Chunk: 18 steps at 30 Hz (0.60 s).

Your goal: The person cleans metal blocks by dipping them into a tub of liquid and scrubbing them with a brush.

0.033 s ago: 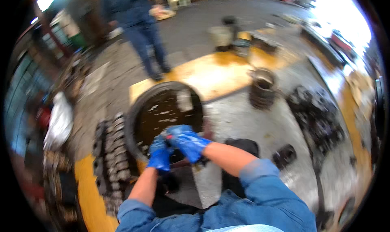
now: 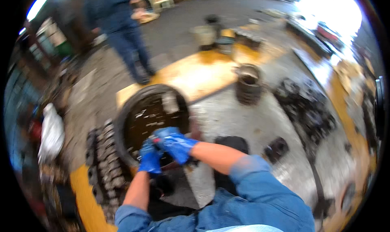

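My left hand point(image 2: 149, 155) and my right hand point(image 2: 172, 142), both in blue rubber gloves, meet over the near rim of a round black tub point(image 2: 120, 139). Dark brown liquid point(image 2: 142, 122) with pale glints fills it. Closed fingers press together around something that the gloves mostly hide. Only a small red spot point(image 2: 155, 140) shows between them, and blur keeps me from naming it. A pale piece point(image 2: 170, 102) lies at the tub's far right side.
Rows of dark metal parts point(image 2: 106, 163) lie left of the tub. Stacked metal rings point(image 2: 248, 85) stand to the right, near a heap of greasy parts point(image 2: 306, 106) and a single part point(image 2: 276, 149). A person point(image 2: 124, 37) stands beyond; buckets point(image 2: 205, 37) stand farther back.
The whole view has shifted, so the surroundings sit farther left in the picture. My hands stay together at the tub with little change in their grip.
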Motion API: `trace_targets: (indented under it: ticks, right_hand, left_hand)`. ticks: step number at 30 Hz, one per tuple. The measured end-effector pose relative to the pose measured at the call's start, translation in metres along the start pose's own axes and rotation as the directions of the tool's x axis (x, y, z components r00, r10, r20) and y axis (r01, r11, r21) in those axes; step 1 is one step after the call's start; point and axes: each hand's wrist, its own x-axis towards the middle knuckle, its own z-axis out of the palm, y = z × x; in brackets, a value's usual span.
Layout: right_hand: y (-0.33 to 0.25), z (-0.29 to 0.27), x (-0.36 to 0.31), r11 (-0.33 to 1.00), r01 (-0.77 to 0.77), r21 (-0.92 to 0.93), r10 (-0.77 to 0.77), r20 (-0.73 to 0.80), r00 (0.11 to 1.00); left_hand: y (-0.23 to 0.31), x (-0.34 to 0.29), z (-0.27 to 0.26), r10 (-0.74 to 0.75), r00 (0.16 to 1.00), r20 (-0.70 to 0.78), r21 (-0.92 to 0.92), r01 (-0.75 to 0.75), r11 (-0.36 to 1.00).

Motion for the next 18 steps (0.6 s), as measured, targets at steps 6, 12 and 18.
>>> trace_targets:
  ticks: [6, 12, 18]
  right_hand:
    - [0.002, 0.008, 0.001, 0.984, -0.079, -0.160, 0.077, -0.016, 0.997]
    - [-0.006, -0.010, 0.000, 0.969, -0.117, -0.219, 0.134, 0.068, 0.989]
    - [0.014, -0.009, -0.007, 0.985, -0.149, -0.091, 0.149, -0.009, 0.989]
  left_hand:
    - [0.026, 0.007, -0.010, -0.476, 0.814, 0.332, 0.393, 0.339, 0.855]
    - [0.021, 0.014, -0.025, -0.446, 0.818, 0.365, 0.257, 0.371, 0.892]
    - [0.055, 0.036, -0.038, -0.553, 0.732, 0.398, 0.459, 0.363, 0.811]
